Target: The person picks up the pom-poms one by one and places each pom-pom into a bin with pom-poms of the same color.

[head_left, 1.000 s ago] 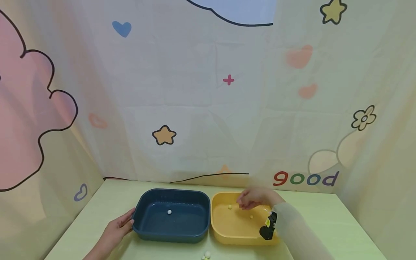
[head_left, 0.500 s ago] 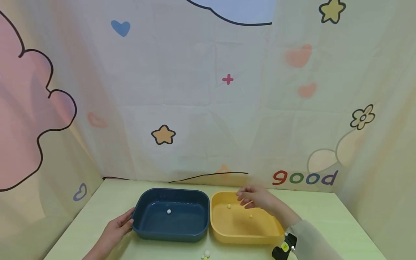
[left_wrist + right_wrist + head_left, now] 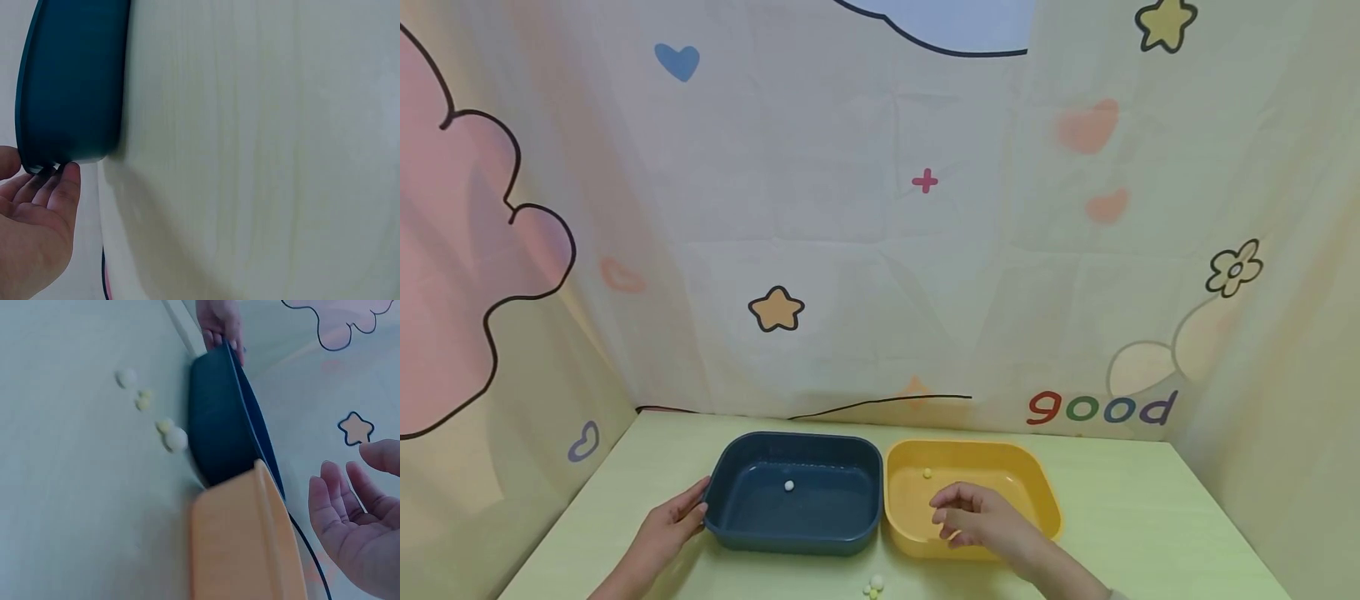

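Observation:
At the left end of a dark blue tray (image 3: pixel 790 546), my left hand (image 3: pixel 664 527) holds the rim, thumb near the top edge and fingers against the outer wall. One small white ball (image 3: pixel 789 486) lies in this tray. My right hand (image 3: pixel 973 518) is over the yellow tray (image 3: pixel 970 446), fingers loosely bent and nothing between them in the right wrist view. A small yellow ball (image 3: pixel 927 473) sits towards the back of the yellow tray. Several small white and yellow balls (image 3: pixel 176 439) lie on the table in front of the trays.
The two trays stand side by side on a pale green table (image 3: pixel 1112 508). Behind them hangs a printed curtain (image 3: pixel 850 250) with stars, hearts and lettering.
My right hand has drawn back from the rear of the yellow tray towards its front, now covering the second yellow ball there. My left hand stays at the blue tray.

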The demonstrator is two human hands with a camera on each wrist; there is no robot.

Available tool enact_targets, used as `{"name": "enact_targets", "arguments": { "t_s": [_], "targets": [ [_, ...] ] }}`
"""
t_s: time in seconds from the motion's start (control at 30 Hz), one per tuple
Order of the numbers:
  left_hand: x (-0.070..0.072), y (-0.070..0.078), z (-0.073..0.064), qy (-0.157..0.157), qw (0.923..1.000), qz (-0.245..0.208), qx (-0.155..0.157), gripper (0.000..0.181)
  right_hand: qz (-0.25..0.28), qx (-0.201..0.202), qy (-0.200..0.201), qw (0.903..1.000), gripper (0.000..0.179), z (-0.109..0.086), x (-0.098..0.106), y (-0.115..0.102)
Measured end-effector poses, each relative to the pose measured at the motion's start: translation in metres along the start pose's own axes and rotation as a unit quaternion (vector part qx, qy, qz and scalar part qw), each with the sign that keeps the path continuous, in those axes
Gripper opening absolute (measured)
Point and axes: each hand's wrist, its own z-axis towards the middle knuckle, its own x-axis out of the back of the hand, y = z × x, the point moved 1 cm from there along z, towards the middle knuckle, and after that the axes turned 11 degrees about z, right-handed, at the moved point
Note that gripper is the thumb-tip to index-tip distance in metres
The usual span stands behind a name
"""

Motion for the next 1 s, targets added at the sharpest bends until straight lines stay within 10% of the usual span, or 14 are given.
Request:
{"name": "enact_targets", "arguments": {
  "t_s": [1.0],
  "targets": [
    [0.001,-0.001,0.000,-0.005,1.0000,0.002,0.001,0.051,-0.030,-0.006,-0.073,0.9968,0.029,0.001,-0.059,0.083]
  ]
}}
